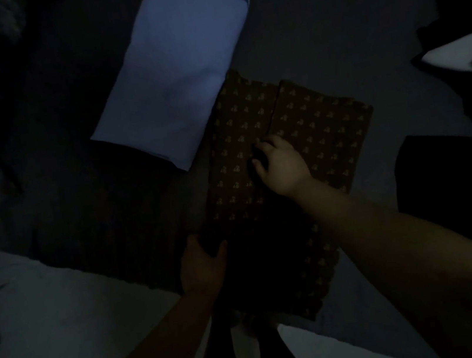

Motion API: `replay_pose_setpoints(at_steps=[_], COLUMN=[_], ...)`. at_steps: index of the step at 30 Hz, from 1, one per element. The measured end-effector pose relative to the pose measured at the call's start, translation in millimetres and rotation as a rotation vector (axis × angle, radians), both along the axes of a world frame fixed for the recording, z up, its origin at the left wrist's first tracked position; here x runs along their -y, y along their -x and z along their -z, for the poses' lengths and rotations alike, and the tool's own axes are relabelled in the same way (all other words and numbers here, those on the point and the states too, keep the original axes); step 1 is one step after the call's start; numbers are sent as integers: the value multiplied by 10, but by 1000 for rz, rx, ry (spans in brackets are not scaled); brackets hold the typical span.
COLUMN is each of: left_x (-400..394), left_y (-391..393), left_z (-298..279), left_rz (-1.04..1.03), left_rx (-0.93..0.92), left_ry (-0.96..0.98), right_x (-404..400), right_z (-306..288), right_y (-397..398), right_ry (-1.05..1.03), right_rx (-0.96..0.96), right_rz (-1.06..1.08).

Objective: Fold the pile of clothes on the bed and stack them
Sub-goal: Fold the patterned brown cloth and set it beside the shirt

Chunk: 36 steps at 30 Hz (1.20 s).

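One patterned brown garment (259, 156), part-folded, lies on the bed (312, 27) near its middle, just beside a folded light-blue piece (175, 77). Long axis: from the near edge toward the far right corner, with two lengthwise panels meeting at a seam. Right hand (280, 161): fingers curled at that seam, seemingly pinching or pressing cloth; dim light hides which. Left hand (203, 264): grips the near left edge. Step in hand, by judgement: smoothing before a crosswise fold. Next move calls for lifting the near end toward the far end, edges aligned. Dark unfolded clothes (460, 4) remain at the right edge.
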<state>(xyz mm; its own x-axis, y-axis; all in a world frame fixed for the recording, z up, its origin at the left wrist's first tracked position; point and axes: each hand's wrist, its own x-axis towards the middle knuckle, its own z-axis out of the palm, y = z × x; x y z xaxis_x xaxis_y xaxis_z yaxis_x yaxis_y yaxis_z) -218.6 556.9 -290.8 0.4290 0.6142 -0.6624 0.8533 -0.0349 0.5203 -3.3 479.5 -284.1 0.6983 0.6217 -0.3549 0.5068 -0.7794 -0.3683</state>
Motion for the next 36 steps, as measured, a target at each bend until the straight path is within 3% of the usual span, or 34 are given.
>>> replay_pose_setpoints(at_steps=[3, 6, 9, 10, 13, 15, 19, 23, 27, 30, 36], left_x=[-17, 56, 238, 304, 436, 522, 638, 772, 940, 975, 981], left_y=[-61, -111, -196, -243, -353, -361, -366, -427, -372, -286, -114], left_z=[-40, -128, -276, -317, -408, -386, -410, -471, -299, -154, -201], left_rz=[114, 340, 572, 659, 774, 786, 910, 1050, 1034, 990, 1189], left_rx=[0, 35, 209, 219, 195, 242, 345, 318, 372, 220, 179], left_ry=[26, -65, -239, -337, -266, -257, -285, -238, -173, -98, 171], right_x=[-242, -537, -788, -816, -725, -606, -265, 369, 886, 1074, 1271], right_z=[-43, -79, -105, -105, -96, -83, -306, -355, -196, -116, -71], right_y=[-55, -94, -105, -115, -173, -294, -680, -1005, -1021, -840, -163], right_ry=[7, 40, 49, 86, 203, 61, -430, -570, -419, -442, -395], right_rx=[-80, -276, -323, -303, -297, -248, -401, -513, -581, -551, -591], right_rz=[35, 238, 456, 445, 296, 362, 900, 1120, 1155, 1181, 1079])
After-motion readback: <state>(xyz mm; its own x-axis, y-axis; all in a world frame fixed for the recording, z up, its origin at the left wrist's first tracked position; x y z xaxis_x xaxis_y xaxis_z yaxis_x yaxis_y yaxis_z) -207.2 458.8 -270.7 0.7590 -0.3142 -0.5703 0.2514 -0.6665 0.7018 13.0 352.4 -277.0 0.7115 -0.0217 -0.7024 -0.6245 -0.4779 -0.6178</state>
